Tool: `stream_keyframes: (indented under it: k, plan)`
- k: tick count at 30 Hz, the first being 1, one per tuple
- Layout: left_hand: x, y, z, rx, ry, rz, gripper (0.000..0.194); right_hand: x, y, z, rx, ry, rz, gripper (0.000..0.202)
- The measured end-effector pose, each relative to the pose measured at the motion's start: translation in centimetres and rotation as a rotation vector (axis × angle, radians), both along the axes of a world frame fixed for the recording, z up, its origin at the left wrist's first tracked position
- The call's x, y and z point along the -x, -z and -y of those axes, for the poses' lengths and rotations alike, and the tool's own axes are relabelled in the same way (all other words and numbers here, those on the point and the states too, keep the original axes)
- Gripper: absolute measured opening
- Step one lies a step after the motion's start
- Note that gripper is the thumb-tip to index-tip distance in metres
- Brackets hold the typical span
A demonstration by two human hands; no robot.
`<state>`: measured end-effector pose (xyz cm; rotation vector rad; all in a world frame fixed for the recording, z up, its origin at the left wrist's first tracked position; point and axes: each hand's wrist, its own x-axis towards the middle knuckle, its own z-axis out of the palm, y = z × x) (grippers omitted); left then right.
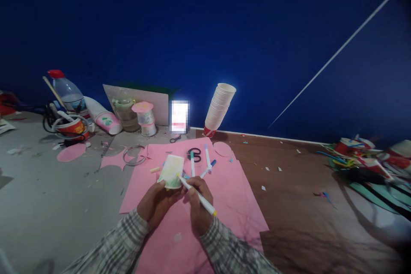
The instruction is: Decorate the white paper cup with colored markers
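Observation:
My left hand point(155, 202) is closed on a paper cup point(172, 171), its wide rim toward me. The cup's side bears yellow marks and green strokes near the rim. In my right hand point(199, 204) is a white felt-tip pen point(201, 198) with a yellow end, its tip against or just over the cup's side. Beneath both hands lies pink paper point(231, 205). Just beyond the cup are a green-capped marker point(192, 163), black-handled scissors point(194, 154) and a few more pens. A small pale yellow cap point(154, 170) rests left of the cup.
A leaning stack of paper cups point(219, 109) stands by the blue wall. To the left are a plastic bottle point(69, 94), a glass jar point(126, 113), a decorated cup pair point(146, 119) and a tape roll point(134, 155). Craft clutter point(362, 158) sits far right.

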<state>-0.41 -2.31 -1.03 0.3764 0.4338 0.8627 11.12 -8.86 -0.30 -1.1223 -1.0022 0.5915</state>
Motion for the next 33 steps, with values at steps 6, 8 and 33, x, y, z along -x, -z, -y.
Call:
stream_keyframes:
  k: [6,8,33]
  plan:
    - [-0.04,-0.04,0.04,0.003,-0.003,0.011,0.029,0.0,0.2,-0.08,-0.013,-0.007,-0.004,0.016]
    - [-0.03,0.0,0.04,0.002,-0.004,0.013,0.029,0.0,0.17,-0.08,-0.01,-0.001,-0.006,0.016]
    - [-0.1,0.03,0.12,-0.014,-0.036,-0.025,0.036,-0.09,0.4,-0.02,-0.006,-0.032,0.008,0.017]
